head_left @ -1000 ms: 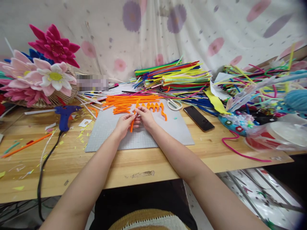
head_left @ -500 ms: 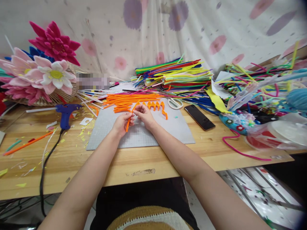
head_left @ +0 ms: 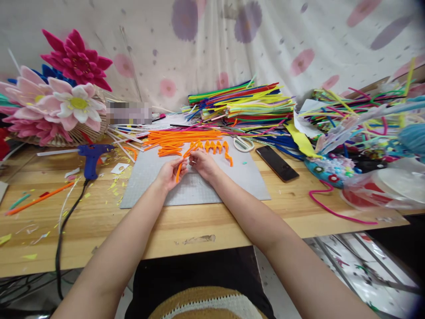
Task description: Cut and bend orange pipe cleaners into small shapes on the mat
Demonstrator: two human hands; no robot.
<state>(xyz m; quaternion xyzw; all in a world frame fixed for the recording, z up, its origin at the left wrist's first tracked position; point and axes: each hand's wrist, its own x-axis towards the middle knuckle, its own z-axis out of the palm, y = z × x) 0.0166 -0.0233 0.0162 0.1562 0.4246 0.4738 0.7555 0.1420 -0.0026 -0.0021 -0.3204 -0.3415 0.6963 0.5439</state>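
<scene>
Between my fingers is an orange pipe cleaner [head_left: 179, 171], held over a grey cutting mat [head_left: 142, 177]. My left hand [head_left: 170, 173] pinches it near the middle, with its lower end sticking out toward me. My right hand [head_left: 202, 163] is closed on its upper part, fingertips close to those of the left. Just beyond the hands lie a pile of straight orange pipe cleaners [head_left: 169, 142] and a row of bent orange pieces [head_left: 217, 147]. Fingers partly hide how the held piece is folded.
White-handled scissors [head_left: 243, 143] and a phone [head_left: 277, 163] lie to the right. At the left rests a blue glue gun [head_left: 90, 161] with its cord, near fuzzy flowers [head_left: 78, 103]. A heap of coloured pipe cleaners [head_left: 245, 104] stands at the back.
My right hand has turned and dropped slightly, its fingers lower on the orange pipe cleaner. The upper part of the pipe cleaner now leans further right. My left hand has barely moved.
</scene>
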